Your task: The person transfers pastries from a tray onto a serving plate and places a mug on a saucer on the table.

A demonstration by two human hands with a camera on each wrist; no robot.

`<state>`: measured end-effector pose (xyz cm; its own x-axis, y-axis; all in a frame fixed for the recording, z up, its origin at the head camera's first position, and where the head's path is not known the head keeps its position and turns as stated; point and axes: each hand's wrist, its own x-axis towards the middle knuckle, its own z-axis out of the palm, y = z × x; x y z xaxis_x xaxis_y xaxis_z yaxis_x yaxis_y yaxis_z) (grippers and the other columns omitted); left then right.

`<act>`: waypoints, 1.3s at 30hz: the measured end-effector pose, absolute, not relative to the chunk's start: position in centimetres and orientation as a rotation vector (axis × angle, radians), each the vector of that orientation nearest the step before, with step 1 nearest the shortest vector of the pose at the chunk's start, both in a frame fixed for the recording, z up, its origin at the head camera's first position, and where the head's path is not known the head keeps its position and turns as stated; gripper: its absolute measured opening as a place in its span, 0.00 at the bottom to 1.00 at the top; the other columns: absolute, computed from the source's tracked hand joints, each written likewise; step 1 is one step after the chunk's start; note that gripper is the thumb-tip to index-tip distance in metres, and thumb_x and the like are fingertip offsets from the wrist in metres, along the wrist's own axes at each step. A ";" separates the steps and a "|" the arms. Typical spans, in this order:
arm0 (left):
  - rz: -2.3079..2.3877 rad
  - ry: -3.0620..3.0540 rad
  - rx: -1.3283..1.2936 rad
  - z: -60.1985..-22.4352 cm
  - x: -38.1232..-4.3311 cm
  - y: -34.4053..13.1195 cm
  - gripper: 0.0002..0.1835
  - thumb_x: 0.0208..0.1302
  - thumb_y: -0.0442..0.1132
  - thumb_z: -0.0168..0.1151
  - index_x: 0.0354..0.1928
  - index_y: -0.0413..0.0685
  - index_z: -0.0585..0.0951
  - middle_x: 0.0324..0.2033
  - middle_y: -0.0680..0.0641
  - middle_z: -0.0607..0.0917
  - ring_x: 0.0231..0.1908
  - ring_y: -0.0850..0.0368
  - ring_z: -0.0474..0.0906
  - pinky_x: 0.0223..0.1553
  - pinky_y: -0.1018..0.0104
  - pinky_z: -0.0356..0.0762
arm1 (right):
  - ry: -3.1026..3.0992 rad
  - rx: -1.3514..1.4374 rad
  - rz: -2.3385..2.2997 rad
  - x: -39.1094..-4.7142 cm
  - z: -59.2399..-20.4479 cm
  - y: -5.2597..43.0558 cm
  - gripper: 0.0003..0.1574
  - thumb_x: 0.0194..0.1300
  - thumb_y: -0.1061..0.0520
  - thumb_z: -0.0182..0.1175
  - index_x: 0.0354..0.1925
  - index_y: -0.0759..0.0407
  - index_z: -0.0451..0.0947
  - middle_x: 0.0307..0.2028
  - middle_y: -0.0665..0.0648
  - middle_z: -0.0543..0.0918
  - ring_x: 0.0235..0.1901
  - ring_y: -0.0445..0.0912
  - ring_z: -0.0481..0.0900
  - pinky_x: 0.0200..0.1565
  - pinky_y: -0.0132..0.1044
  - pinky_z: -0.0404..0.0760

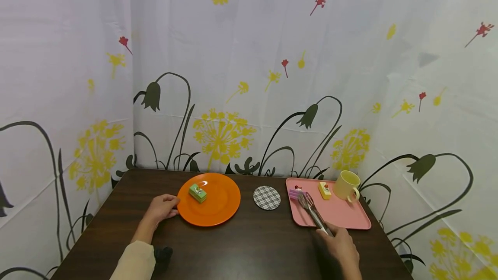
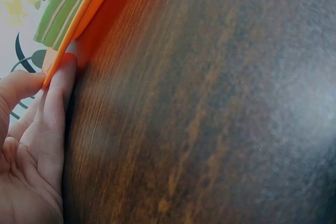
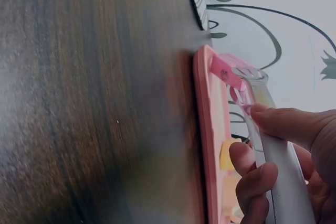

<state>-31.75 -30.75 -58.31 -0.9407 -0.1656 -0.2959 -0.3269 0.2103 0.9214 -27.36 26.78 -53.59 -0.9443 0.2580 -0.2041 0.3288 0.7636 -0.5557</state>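
Observation:
My left hand (image 1: 161,208) pinches the near-left rim of an orange plate (image 1: 221,208), thumb on top and fingers under the edge. A green toy cake slice (image 1: 198,193) lies on the plate's left half; its layered side shows in the left wrist view. My right hand (image 1: 342,245) grips metal tongs (image 1: 317,218), thumb on one arm and fingers curled around the other. The tongs' heads are at a purple-pink toy cake slice (image 3: 227,72) at the left end of the pink tray (image 1: 346,217).
Also on the tray are a yellow toy cake slice (image 1: 324,191) and a pale yellow mug (image 1: 346,186) at its back right. A round checked coaster (image 1: 266,198) lies between plate and tray on the dark wooden table (image 1: 241,249). A flowered curtain (image 1: 249,77) hangs behind.

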 end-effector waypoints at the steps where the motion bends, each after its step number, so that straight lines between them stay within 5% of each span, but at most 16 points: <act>1: 1.837 2.336 -0.482 -58.4 -31.8 -30.7 0.27 0.84 0.44 0.55 0.69 0.26 0.71 0.49 0.35 0.85 0.34 0.64 0.87 0.40 0.71 0.89 | 2.845 0.478 -0.929 -27.3 -53.6 26.8 0.47 0.70 0.30 0.68 0.76 0.52 0.73 0.60 0.72 0.81 0.42 0.60 0.77 0.40 0.57 0.77; 10: 1.829 2.337 -0.488 -58.4 -31.8 -30.8 0.27 0.84 0.45 0.55 0.69 0.26 0.71 0.50 0.35 0.85 0.34 0.63 0.87 0.39 0.72 0.89 | 2.886 0.502 -0.980 -27.6 -53.5 25.6 0.48 0.68 0.26 0.67 0.76 0.47 0.75 0.69 0.73 0.78 0.52 0.69 0.83 0.46 0.71 0.80; 16: 1.828 2.347 -0.490 -58.0 -31.8 -30.7 0.28 0.84 0.45 0.55 0.70 0.26 0.71 0.50 0.34 0.84 0.34 0.63 0.87 0.39 0.72 0.89 | 2.933 0.453 -1.051 -27.9 -53.4 23.3 0.44 0.69 0.27 0.67 0.75 0.43 0.76 0.66 0.69 0.82 0.44 0.60 0.80 0.41 0.60 0.78; 23: 1.828 2.335 -0.506 -58.4 -31.6 -30.9 0.28 0.84 0.44 0.55 0.70 0.26 0.71 0.49 0.36 0.85 0.34 0.63 0.87 0.39 0.73 0.89 | 3.007 0.303 -1.146 -27.8 -53.5 19.5 0.36 0.70 0.32 0.69 0.70 0.41 0.82 0.66 0.64 0.84 0.58 0.66 0.85 0.49 0.72 0.81; 39: 1.830 2.357 -0.478 -58.2 -31.4 -30.6 0.27 0.84 0.45 0.55 0.68 0.25 0.72 0.52 0.32 0.84 0.35 0.63 0.88 0.39 0.72 0.89 | 3.054 0.120 -1.230 -28.9 -55.6 11.1 0.32 0.66 0.36 0.75 0.65 0.42 0.87 0.60 0.59 0.89 0.55 0.60 0.89 0.44 0.63 0.85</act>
<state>-31.43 -30.58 -58.21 -0.9430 -0.1737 -0.2838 -0.3180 0.2197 0.9223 -28.92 11.11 -55.55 -0.9857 0.1239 0.1144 0.0100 0.7202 -0.6937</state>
